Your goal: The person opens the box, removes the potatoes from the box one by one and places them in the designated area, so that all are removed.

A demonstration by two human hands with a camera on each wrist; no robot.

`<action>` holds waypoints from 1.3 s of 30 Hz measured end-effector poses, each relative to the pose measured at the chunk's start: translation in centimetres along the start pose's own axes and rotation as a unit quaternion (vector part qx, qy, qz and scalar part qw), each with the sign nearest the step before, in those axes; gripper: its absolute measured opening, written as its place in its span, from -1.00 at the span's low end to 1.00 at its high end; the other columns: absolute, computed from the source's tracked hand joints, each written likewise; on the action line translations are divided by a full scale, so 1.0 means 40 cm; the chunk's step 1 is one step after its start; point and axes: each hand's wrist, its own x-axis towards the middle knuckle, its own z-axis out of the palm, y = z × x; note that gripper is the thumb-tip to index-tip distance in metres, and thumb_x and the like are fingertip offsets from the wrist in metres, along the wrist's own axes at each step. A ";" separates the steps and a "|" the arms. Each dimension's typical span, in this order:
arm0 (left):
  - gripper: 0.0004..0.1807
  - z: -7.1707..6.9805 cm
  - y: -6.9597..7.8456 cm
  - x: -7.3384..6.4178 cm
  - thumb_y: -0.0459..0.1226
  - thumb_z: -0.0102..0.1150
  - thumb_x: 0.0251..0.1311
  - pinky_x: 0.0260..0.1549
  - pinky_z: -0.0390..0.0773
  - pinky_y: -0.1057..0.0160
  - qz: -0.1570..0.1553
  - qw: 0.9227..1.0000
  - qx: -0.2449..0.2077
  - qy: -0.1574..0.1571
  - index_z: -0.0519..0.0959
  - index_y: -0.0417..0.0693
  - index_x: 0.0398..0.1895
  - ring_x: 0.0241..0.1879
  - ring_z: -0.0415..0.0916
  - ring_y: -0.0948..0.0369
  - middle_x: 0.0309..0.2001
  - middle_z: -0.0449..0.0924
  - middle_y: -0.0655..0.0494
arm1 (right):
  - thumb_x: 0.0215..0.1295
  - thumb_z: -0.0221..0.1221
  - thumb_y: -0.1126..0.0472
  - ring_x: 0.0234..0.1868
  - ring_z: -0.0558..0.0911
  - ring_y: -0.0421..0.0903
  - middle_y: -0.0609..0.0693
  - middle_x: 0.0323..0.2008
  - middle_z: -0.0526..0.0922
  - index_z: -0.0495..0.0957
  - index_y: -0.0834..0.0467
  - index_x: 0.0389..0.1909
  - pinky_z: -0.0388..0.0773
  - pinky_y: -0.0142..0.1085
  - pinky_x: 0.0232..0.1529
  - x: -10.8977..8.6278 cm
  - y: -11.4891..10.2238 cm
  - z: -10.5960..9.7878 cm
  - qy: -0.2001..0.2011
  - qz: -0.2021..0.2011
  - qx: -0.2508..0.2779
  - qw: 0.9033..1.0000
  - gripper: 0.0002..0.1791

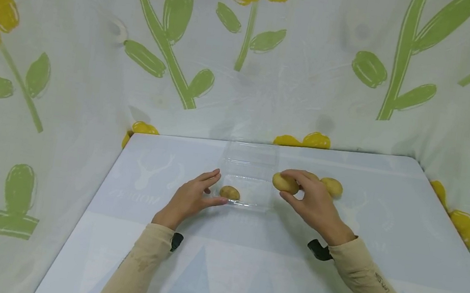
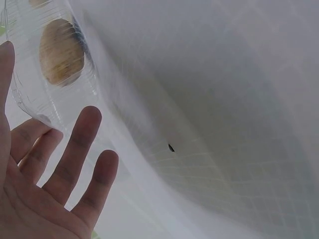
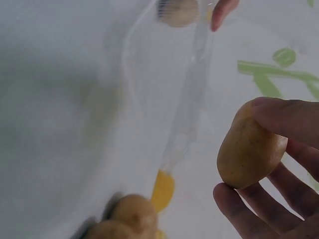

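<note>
My right hand (image 1: 314,204) pinches a potato (image 3: 251,147) between thumb and fingers, held up by the right side of a clear plastic container (image 1: 256,206). A second potato (image 1: 230,193) lies inside the container at its front left corner. At the container's left side is my left hand (image 1: 190,200), fingers spread and fairly straight, thumb along the front rim. The left wrist view shows two of its fingers (image 2: 30,144) right at the container's edge. Behind the right hand, another potato (image 1: 331,187) rests on the table, with one more (image 1: 312,176) partly hidden by that hand.
The container's clear lid (image 1: 252,153) stands open toward the table's back edge. A pale patterned cover lies over the table (image 1: 241,266). A flower-print curtain (image 1: 306,76) hangs behind and along the sides. Dark straps (image 1: 319,250) show at the wrists.
</note>
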 end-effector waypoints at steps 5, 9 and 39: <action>-0.06 0.002 -0.003 0.001 0.18 0.41 0.11 -0.02 0.60 0.08 0.000 1.000 0.004 0.000 0.36 -0.06 0.49 -0.12 0.62 0.23 0.51 0.26 0.20 | 0.03 0.53 0.39 0.00 0.59 -0.08 -0.02 0.06 0.65 0.62 0.14 0.11 0.60 -0.20 -0.10 -0.049 0.043 -0.023 -0.007 0.022 -0.018 1.000 -0.43; -0.06 0.001 -0.003 0.002 0.18 0.41 0.11 -0.02 0.60 0.07 0.005 1.000 0.004 0.002 0.36 -0.08 0.48 -0.12 0.63 0.21 0.51 0.26 0.19 | -0.03 0.54 0.42 0.00 0.61 -0.04 0.01 0.03 0.66 0.64 0.12 0.07 0.58 -0.24 -0.02 -0.086 0.075 -0.040 0.003 0.027 -0.034 0.999 -0.42; -0.04 0.002 -0.003 0.000 0.23 0.38 0.11 0.02 0.58 0.06 -0.008 1.000 0.001 -0.004 0.35 -0.05 0.50 -0.10 0.62 0.25 0.52 0.24 0.24 | -0.21 0.57 0.52 0.13 0.55 0.13 0.12 0.04 0.64 0.69 0.19 -0.01 0.56 0.04 0.07 -0.172 0.136 -0.065 -0.056 0.033 -0.083 0.994 -0.39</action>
